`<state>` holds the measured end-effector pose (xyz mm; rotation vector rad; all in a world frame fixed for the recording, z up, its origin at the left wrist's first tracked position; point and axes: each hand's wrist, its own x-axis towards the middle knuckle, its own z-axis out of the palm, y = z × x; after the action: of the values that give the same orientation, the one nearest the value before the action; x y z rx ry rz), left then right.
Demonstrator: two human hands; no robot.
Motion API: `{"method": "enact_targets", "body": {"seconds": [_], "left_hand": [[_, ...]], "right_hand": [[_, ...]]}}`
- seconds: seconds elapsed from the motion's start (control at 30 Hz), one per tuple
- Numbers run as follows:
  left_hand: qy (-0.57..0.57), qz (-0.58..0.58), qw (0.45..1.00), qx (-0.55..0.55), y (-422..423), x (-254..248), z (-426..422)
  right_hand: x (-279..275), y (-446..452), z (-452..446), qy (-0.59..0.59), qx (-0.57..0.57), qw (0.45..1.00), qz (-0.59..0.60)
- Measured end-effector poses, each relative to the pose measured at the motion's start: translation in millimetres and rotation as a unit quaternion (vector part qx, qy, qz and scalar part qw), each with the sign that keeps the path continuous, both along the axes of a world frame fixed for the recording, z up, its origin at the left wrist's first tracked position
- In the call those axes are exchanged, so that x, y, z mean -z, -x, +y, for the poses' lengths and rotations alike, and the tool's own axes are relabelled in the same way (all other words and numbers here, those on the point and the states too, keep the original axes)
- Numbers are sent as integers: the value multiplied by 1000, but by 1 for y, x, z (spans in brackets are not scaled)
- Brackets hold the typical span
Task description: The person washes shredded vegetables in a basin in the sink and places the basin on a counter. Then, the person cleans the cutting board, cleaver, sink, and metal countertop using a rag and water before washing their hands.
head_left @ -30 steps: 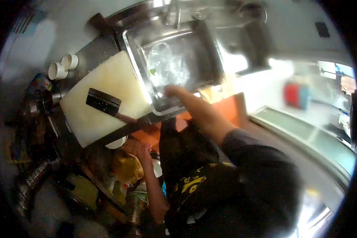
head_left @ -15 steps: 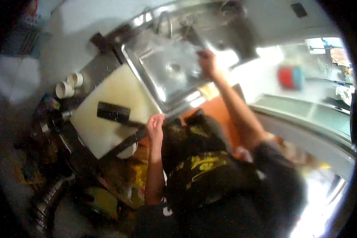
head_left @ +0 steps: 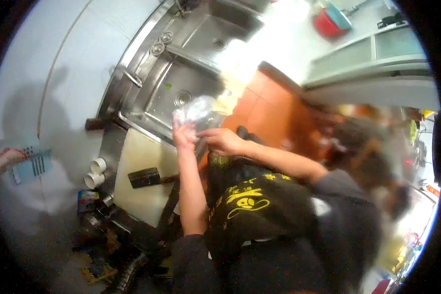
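Observation:
A crumpled piece of clear plastic (head_left: 197, 109), thin like a bag or a glove, sticks up from my left hand (head_left: 184, 138) over the sink's near edge. The fingers of my left hand are closed around its lower part, partly covered by the film. From the right, my right hand (head_left: 225, 142) pinches at the plastic beside the left palm. Below and left of both hands, a dark-bladed cleaver (head_left: 144, 177) lies on a pale cutting board (head_left: 125, 164), its handle running toward my left forearm. Blur hides the exact shape of the plastic.
The steel sink (head_left: 154, 105) lies ahead, a green scrap near its drain. Two white cups (head_left: 94, 181) stand left of the board. A yellowish cloth (head_left: 225, 104) hangs at the sink's right edge. Red and blue basins (head_left: 330, 23) are far right, beyond the orange tiled floor (head_left: 274, 108).
My right hand has come back from over the sink to meet my left. Clear plastic now shows plainly at my left hand. The view has turned and shifted; the cleaver stays on the board.

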<state>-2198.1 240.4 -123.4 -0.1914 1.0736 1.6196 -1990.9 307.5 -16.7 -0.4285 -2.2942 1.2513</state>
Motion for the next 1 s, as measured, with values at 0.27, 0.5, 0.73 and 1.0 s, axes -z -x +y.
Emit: {"method": "enact_targets", "body": {"seconds": [0.27,0.5,0.73,1.0], "left_hand": [[83,129,986,62,13,-138,-32],[201,219,954,41,9,-123,-50],[213,146,961,101,-37,-139,38],[90,312,919,224,-85,-110,66]], "right_hand": [[57,31,54,882,23,470,26],[67,119,61,587,-50,808,-6],[34,89,38,61,-82,978,-180],[10,-78,45,79,152,985,9]]}}
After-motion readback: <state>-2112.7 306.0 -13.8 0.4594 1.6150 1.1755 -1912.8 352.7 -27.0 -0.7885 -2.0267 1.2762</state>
